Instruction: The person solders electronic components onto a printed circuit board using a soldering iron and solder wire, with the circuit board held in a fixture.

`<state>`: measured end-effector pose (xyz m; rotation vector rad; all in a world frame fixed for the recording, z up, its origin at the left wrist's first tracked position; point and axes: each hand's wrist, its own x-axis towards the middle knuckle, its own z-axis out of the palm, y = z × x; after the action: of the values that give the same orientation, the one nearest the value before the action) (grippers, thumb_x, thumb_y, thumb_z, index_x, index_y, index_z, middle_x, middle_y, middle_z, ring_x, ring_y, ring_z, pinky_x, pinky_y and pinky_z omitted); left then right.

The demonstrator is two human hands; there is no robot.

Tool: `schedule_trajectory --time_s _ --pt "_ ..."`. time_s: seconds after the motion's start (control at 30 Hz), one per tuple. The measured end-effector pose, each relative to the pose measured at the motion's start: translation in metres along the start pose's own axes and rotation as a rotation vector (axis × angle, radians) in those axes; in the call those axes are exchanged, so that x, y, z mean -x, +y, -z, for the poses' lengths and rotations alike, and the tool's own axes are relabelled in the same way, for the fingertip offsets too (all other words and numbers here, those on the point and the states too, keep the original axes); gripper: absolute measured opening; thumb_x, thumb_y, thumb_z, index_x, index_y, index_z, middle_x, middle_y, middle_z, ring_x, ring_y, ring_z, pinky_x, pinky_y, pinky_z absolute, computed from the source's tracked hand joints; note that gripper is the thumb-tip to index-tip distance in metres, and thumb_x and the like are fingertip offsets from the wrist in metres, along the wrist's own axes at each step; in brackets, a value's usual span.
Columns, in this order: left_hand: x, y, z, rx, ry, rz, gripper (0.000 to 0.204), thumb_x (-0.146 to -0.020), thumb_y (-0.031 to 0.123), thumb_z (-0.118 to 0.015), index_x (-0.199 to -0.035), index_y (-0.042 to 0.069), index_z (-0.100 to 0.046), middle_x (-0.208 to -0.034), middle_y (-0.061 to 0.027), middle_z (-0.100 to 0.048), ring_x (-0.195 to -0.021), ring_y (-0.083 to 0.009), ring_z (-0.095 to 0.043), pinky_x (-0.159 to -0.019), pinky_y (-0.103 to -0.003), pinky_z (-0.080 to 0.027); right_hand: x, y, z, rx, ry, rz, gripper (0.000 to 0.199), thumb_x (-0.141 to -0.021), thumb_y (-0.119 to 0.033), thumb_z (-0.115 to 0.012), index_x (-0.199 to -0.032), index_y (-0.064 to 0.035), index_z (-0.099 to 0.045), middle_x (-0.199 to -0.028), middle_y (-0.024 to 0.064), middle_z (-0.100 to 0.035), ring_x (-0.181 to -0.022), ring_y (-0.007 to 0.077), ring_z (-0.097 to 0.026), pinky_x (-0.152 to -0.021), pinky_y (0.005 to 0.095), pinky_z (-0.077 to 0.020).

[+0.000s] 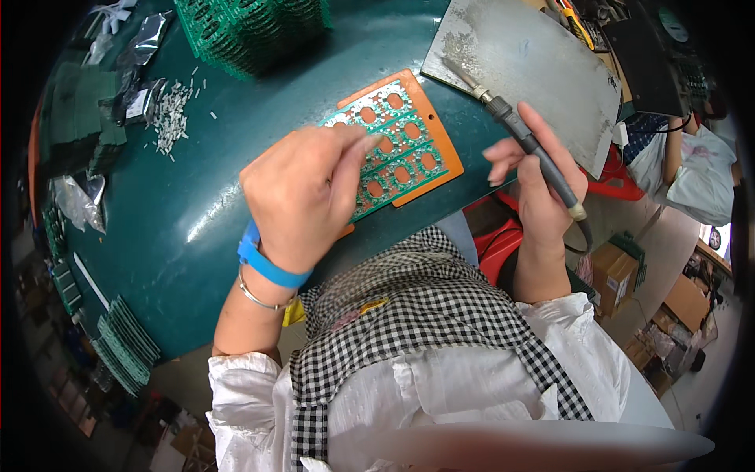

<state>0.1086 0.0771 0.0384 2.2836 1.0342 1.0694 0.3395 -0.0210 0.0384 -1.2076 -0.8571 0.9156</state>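
Observation:
My right hand (543, 208) is wrapped around the dark handle of a soldering iron (544, 157). Its tip points up and left, over the corner of a grey metal plate. A green circuit board panel (393, 135) with rows of oval openings lies in an orange tray (450, 156) on the table. Above the panel's left part, my left hand (295, 189) is closed, thumb and fingers pinched together. Whatever the pinch holds, if anything, is hidden. That hand covers part of the panel.
A tall stack of green boards (248, 35) stands at the table's far side. Small white parts (169, 118) lie heaped at left, near silvery bags (148, 38). More boards (126, 346) stand at lower left. The metal plate (550, 79) occupies the far right; another person (680, 161) sits beyond.

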Motion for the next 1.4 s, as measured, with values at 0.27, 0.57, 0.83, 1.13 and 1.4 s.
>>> schedule_trajectory --time_s 0.27,0.57,0.83,1.13,1.4 --pt "-0.020 -0.021 -0.033 -0.145 -0.001 -0.018 0.013 -0.074 0.009 -0.077 -0.075 0.009 -0.064 -0.066 -0.0065 -0.064 -0.057 -0.0250 -0.062 -0.048 -0.034 -0.047 -0.020 0.018 0.002 0.267 0.107 0.168 0.014 -0.079 0.004 -0.071 -0.093 0.0048 -0.072 -0.077 0.0056 -0.067 -0.061 0.0092 -0.059 -0.055 0.0197 -0.0441" --pt "-0.013 -0.030 -0.041 -0.151 -0.021 0.005 0.013 -0.074 0.008 -0.075 -0.074 0.008 -0.062 -0.066 -0.0067 -0.064 -0.055 -0.0249 -0.062 -0.045 -0.034 -0.047 -0.034 0.032 0.004 0.463 -0.047 0.259 0.017 -0.074 0.003 -0.075 -0.091 0.0039 -0.072 -0.072 0.0053 -0.065 -0.061 0.0084 -0.057 -0.055 0.0209 -0.0422" --pt "-0.009 -0.035 -0.047 -0.153 -0.030 0.000 0.013 -0.075 0.008 -0.074 -0.074 0.008 -0.061 -0.066 -0.0066 -0.064 -0.056 -0.0251 -0.062 -0.045 -0.035 -0.047 -0.037 0.036 0.000 0.494 -0.067 0.209 0.018 -0.074 0.002 -0.075 -0.092 0.0027 -0.073 -0.074 0.0054 -0.066 -0.064 0.0096 -0.058 -0.057 0.0216 -0.0424" --pt "-0.011 -0.036 -0.047 -0.174 -0.063 0.021 0.015 -0.077 0.012 -0.074 -0.072 0.008 -0.061 -0.065 -0.0074 -0.063 -0.055 -0.0269 -0.061 -0.044 -0.037 -0.045 -0.040 0.036 0.003 0.482 -0.121 0.178 0.018 -0.076 0.001 -0.075 -0.094 0.0028 -0.073 -0.077 0.0051 -0.066 -0.068 0.0097 -0.058 -0.060 0.0214 -0.0434" --pt "-0.009 -0.037 -0.044 -0.174 -0.081 0.020 0.015 -0.077 0.012 -0.074 -0.071 0.008 -0.061 -0.063 -0.0070 -0.062 -0.055 -0.0270 -0.060 -0.044 -0.037 -0.045 -0.042 0.036 0.001 0.512 -0.164 0.242 0.019 -0.075 0.002 -0.074 -0.094 0.0037 -0.073 -0.075 0.0062 -0.065 -0.067 0.0110 -0.059 -0.060 0.0221 -0.0436"
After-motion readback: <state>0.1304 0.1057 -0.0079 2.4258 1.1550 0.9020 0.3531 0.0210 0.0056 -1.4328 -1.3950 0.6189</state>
